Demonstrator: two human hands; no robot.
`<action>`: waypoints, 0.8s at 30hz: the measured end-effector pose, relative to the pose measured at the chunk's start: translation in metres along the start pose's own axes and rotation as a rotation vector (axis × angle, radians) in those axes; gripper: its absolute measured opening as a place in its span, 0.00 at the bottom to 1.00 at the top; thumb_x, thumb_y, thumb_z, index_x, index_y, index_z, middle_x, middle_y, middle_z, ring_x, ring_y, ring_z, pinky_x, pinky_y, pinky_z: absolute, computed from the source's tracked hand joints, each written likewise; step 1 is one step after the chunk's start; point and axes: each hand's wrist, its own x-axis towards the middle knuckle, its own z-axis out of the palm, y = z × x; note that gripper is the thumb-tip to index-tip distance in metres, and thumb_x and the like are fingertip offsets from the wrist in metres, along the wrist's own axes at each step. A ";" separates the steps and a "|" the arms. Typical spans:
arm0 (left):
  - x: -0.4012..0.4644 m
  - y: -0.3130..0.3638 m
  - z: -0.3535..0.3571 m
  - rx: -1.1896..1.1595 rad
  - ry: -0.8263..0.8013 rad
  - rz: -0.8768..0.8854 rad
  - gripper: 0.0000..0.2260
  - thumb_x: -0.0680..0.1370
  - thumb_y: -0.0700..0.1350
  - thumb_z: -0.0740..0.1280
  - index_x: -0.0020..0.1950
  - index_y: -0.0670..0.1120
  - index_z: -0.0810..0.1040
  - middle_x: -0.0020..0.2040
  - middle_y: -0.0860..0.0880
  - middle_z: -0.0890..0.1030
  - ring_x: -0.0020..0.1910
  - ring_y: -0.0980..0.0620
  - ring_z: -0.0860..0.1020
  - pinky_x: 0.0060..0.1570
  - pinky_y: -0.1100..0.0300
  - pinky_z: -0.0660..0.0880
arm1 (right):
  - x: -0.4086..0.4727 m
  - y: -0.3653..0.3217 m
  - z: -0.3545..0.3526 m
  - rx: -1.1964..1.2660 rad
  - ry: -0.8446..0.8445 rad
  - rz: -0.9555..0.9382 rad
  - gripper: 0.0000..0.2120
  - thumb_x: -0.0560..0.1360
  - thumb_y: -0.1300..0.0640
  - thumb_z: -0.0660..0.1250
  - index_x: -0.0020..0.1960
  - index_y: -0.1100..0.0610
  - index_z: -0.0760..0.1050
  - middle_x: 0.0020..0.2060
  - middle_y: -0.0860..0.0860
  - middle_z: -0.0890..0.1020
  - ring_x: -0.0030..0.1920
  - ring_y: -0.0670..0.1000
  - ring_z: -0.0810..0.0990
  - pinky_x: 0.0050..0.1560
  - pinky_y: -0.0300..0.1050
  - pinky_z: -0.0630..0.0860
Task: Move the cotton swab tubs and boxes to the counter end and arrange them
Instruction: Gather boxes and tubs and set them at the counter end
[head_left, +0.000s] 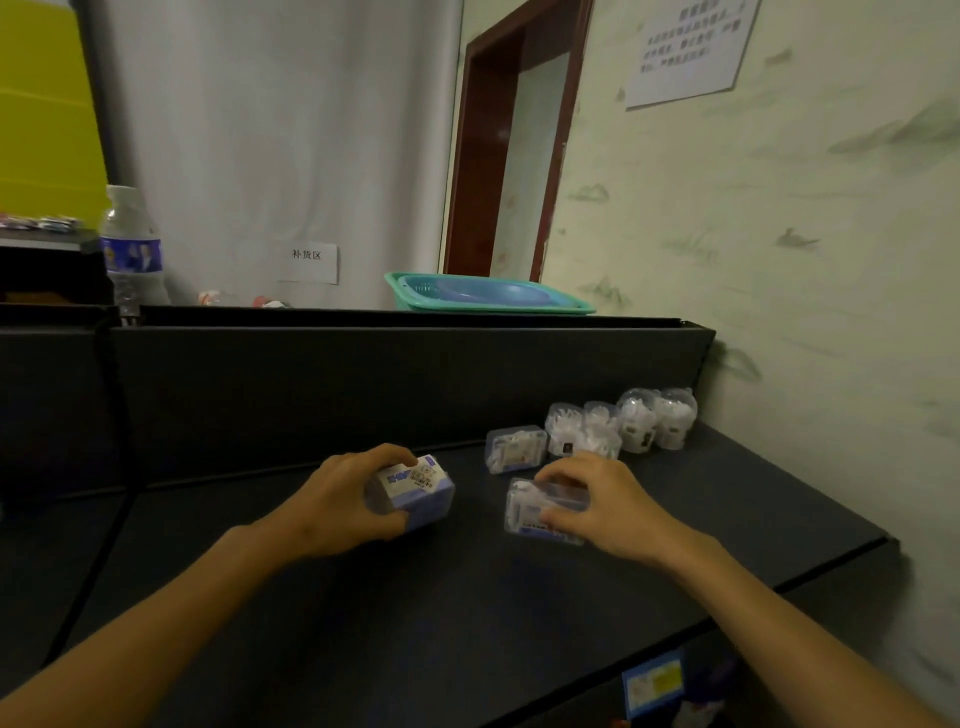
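My left hand grips a blue-lidded clear box of cotton swabs, tilted just above the dark counter. My right hand holds a second clear swab box that rests on the counter. A third clear box lies behind them. At the counter's far right end stand several clear swab tubs, close together against the wall.
A raised black ledge runs behind the counter, carrying a green basket with a blue basin and a water bottle. The patterned wall bounds the right side. A shelf label hangs under the counter's front edge.
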 end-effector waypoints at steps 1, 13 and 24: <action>0.007 -0.005 -0.001 -0.001 0.000 -0.001 0.25 0.70 0.52 0.72 0.59 0.67 0.63 0.60 0.58 0.68 0.57 0.58 0.71 0.48 0.65 0.73 | 0.009 0.002 0.001 -0.014 -0.005 -0.008 0.16 0.71 0.51 0.73 0.57 0.45 0.77 0.51 0.42 0.75 0.51 0.40 0.75 0.51 0.35 0.73; 0.060 -0.036 0.010 0.009 -0.054 -0.061 0.21 0.70 0.54 0.72 0.56 0.67 0.64 0.60 0.57 0.67 0.57 0.57 0.71 0.49 0.64 0.73 | 0.071 0.021 0.016 -0.342 -0.110 -0.139 0.23 0.76 0.47 0.66 0.69 0.46 0.69 0.66 0.46 0.72 0.64 0.49 0.68 0.65 0.45 0.66; 0.074 -0.023 0.014 0.218 -0.008 -0.088 0.25 0.73 0.54 0.69 0.67 0.59 0.65 0.68 0.56 0.65 0.63 0.57 0.66 0.64 0.55 0.67 | 0.085 0.034 0.012 -0.493 -0.138 -0.188 0.22 0.78 0.46 0.61 0.72 0.46 0.65 0.65 0.48 0.71 0.64 0.51 0.66 0.63 0.47 0.62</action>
